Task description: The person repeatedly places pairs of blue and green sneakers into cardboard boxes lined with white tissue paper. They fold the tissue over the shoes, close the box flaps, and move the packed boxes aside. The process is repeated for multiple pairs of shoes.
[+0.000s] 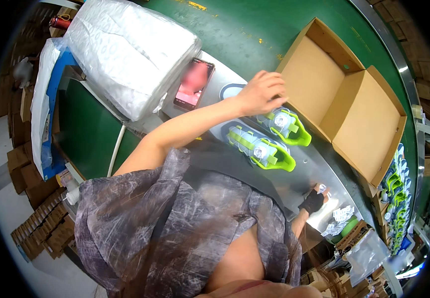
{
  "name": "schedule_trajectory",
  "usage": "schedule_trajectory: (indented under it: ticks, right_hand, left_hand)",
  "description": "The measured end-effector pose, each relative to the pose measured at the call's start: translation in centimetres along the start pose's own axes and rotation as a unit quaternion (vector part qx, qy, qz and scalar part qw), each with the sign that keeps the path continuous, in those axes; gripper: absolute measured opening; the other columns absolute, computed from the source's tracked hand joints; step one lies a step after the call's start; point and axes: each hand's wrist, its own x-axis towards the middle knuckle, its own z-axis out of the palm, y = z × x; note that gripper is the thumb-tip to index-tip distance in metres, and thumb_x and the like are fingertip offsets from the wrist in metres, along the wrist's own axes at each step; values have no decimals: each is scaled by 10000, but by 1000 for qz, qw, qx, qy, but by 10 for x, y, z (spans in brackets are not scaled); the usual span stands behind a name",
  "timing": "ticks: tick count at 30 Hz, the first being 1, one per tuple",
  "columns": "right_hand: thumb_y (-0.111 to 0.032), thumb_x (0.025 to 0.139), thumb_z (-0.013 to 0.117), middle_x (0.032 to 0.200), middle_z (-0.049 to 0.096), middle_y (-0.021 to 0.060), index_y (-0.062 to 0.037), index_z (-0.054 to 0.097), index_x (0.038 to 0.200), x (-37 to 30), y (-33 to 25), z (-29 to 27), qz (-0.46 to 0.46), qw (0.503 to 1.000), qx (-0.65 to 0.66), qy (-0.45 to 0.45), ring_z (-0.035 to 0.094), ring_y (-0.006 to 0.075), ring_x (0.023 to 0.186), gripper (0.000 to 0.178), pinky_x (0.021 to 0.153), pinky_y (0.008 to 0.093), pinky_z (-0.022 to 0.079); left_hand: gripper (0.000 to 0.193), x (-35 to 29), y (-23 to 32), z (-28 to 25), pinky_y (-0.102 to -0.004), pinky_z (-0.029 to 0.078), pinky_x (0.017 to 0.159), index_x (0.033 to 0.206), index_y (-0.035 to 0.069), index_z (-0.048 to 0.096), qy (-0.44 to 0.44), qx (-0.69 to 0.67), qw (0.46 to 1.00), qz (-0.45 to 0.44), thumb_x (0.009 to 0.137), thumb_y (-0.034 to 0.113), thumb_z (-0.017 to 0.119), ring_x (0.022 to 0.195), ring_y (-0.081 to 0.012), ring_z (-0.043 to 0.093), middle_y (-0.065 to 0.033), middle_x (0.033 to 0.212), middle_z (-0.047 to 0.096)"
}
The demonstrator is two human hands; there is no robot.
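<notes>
Two pale-blue and lime-green sneakers lie side by side on a metal work surface, the far shoe (294, 130) and the near shoe (259, 146). A whitish wad sits in each shoe's opening. My left hand (264, 93) hovers at the far shoe, beside the open cardboard box (319, 74). Its fingers are loosely bent and apart, and I see nothing in them. My right hand (319, 196), in a black fingerless glove, is at the right end of the metal surface. Its fingers are closed on a small white packet (322, 188), near a pile of similar packets (341, 218).
A phone (194, 83) lies left of the shoes, against a large plastic-wrapped white stack (130, 54). The box stands with its lid folded back on the green table (244, 30). A row of similar shoes (397, 193) runs along the far right.
</notes>
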Motion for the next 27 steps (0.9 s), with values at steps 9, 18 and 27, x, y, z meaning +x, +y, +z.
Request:
schedule_trajectory:
  ticks: [9,18,27]
  right_hand:
    - [-186,838,575,1001,519,98,-6,604,972,-16,10,10,-62,974,200,89,528,220,877,226,801,313,421]
    - [-196,898,502,856,583,79,12,534,1026,8,-159,-96,-150,866,474,52,534,132,768,247,684,249,419]
    - [-145,821,591,1313,357,154,-79,486,1204,10,-302,-87,-470,844,235,-106,573,135,808,402,653,239,454]
  left_hand:
    - [177,-94,-78,-167,-335,465,701,962,15,598,197,92,925,-313,840,105,507,771,-280,584,-157,845,591]
    - [256,-160,-149,-250,-336,410,681,873,79,587,34,356,862,-359,778,314,625,765,-211,527,-76,816,553]
    - [257,-133,-120,-299,-316,446,640,928,54,608,34,296,901,-314,785,267,620,725,-250,563,-117,779,564]
